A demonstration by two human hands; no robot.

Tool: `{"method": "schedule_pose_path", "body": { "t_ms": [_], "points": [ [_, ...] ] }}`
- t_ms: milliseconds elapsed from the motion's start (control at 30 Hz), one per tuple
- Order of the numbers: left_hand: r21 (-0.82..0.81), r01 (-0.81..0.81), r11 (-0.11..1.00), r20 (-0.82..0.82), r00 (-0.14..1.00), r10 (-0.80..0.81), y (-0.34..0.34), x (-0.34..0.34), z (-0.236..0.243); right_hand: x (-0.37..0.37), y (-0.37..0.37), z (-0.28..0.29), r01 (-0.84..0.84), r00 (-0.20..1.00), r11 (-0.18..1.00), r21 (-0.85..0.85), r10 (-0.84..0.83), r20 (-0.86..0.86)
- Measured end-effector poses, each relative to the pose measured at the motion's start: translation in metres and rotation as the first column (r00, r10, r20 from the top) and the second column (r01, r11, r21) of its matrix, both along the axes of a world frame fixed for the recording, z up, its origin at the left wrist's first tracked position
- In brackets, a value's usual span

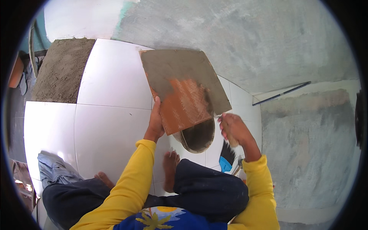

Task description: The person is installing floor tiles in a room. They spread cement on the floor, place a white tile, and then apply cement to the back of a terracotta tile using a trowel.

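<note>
A large square tile [184,109] is held tilted, its reddish-brown ribbed back facing me. Grey wet cement [174,65] coats its far part and right side; the near middle is bare. My left hand [155,122] grips the tile's left edge, the fingers hidden beneath it. In my right hand [235,128], at the tile's lower right corner, is a trowel [231,140] gripped by its wooden handle. Its blade is mostly hidden from view. Under the tile's near edge stands a bucket [197,137], dirty with cement inside.
White tiles [111,73] cover the floor, with a square of rough mortar [63,71] at far left. A blue brush [225,163] lies right of the bucket. A dark rod [281,93] leans near the grey wall [306,142]. A grey cloth [57,170] lies by my leg.
</note>
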State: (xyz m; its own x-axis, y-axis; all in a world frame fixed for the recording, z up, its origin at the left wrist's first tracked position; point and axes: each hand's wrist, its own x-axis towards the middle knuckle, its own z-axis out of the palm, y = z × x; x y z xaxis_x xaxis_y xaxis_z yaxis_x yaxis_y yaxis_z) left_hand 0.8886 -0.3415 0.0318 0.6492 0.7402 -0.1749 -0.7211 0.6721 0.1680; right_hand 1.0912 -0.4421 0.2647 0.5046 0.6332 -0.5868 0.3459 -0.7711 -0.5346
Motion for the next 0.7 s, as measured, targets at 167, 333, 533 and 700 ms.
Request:
{"method": "schedule_pose_path", "body": {
  "t_ms": [167, 333, 533, 700],
  "points": [
    [0.013, 0.024, 1.000, 0.042, 0.999, -0.025, -0.009, 0.016, 0.016, 0.091, -0.011, -0.047, -0.587, 0.652, 0.801, -0.116, 0.553, 0.519],
    [0.010, 0.015, 1.000, -0.015, 1.000, -0.015, 0.001, -0.010, 0.001, -0.014, 0.012, -0.021, -0.076, 0.960, 0.997, -0.023, 0.080, 0.268],
    [0.022, 0.019, 1.000, -0.004, 1.000, -0.019, -0.006, 0.006, -0.005, 0.031, 0.043, -0.025, -0.100, 0.972, 0.994, -0.036, 0.106, 0.212],
    [0.028, 0.029, 0.999, -0.041, 0.999, -0.028, -0.002, -0.004, -0.019, 0.034, 0.064, -0.013, -0.233, 0.953, 0.973, -0.006, 0.229, 0.200]
  ]
}}
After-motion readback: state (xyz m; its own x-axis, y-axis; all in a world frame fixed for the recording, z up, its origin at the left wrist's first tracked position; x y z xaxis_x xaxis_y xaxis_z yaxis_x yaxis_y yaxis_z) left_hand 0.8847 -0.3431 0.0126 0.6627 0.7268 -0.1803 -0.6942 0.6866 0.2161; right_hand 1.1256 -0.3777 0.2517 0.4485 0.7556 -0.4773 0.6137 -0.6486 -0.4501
